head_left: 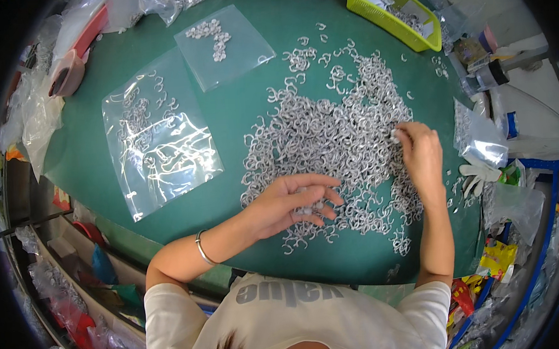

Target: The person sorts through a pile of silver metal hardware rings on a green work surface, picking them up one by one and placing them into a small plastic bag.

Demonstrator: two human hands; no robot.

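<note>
A broad heap of small grey C-shaped clips (315,135) is spread over the green table. Above its near edge, my left hand (287,202) is cupped, palm partly up, with several small whitish pieces (308,209) in its curled fingers; their exact kind is unclear. At the right edge of the heap, my right hand (422,151) pinches a small white piece (394,134) between thumb and fingertips. To the left lies a clear plastic bag (125,176) with grey clips in or on it. Another clear bag (240,34) farther back bears small white round pieces (215,35).
A yellow-green basket (433,37) with bags and parts stands at the far right. At the far left sits a pink bowl (75,74). A white glove (479,175) and plastic bags crowd the right edge. Cluttered shelves (62,249) lie beyond the left edge.
</note>
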